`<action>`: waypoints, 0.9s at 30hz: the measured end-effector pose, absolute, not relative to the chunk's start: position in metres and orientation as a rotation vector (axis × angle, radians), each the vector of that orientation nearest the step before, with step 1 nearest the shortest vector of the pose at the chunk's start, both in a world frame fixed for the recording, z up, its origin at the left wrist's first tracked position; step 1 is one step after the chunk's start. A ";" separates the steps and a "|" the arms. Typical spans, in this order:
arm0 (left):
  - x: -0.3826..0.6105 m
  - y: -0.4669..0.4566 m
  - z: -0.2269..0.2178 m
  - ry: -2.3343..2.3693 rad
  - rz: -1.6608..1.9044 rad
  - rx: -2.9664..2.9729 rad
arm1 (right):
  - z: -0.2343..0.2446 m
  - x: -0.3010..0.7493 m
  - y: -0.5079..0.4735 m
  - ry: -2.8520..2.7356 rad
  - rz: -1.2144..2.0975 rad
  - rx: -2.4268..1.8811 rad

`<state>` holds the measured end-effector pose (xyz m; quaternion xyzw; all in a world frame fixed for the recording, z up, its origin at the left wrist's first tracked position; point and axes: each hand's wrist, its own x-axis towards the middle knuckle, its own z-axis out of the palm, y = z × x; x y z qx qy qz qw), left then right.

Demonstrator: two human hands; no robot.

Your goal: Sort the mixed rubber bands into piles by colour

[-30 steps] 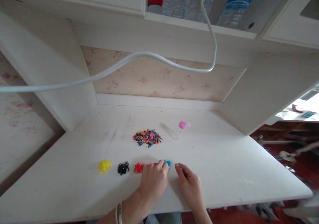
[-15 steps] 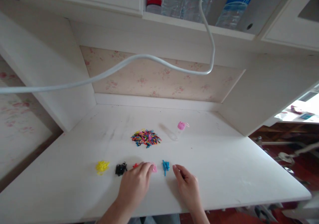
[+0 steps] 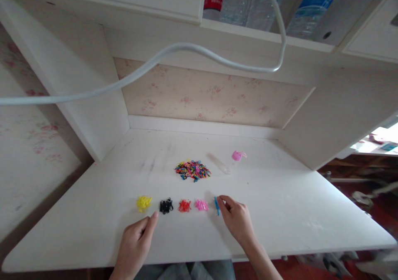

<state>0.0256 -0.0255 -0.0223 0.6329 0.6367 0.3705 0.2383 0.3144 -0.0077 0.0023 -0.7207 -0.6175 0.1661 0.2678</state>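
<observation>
A mixed heap of small coloured bands lies mid-desk. In front of it runs a row of sorted little piles: yellow, black, red, pink and blue. My right hand rests on the desk with curled fingers touching the blue pile. My left hand lies near the front edge, index finger stretched out toward the black pile, holding nothing.
A clear small tube with a pink cap lies behind the heap to the right. A white cable hangs across the alcove. Water bottles stand on the upper shelf. White desk with side walls.
My left hand has pulled back left and toward me from the blue and pink piles, uncovering the red and pink ones. The right hand shifted slightly up to the blue pile.
</observation>
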 end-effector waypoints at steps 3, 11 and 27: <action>0.026 -0.024 -0.023 1.707 1.012 1.698 | 0.018 0.298 0.013 -1.833 0.398 -2.026; 0.023 -0.027 -0.023 1.664 1.046 1.694 | 0.022 0.262 0.068 -2.075 0.216 -2.271; 0.025 -0.027 -0.023 1.650 1.008 1.823 | 0.024 0.270 0.069 -2.058 0.205 -2.239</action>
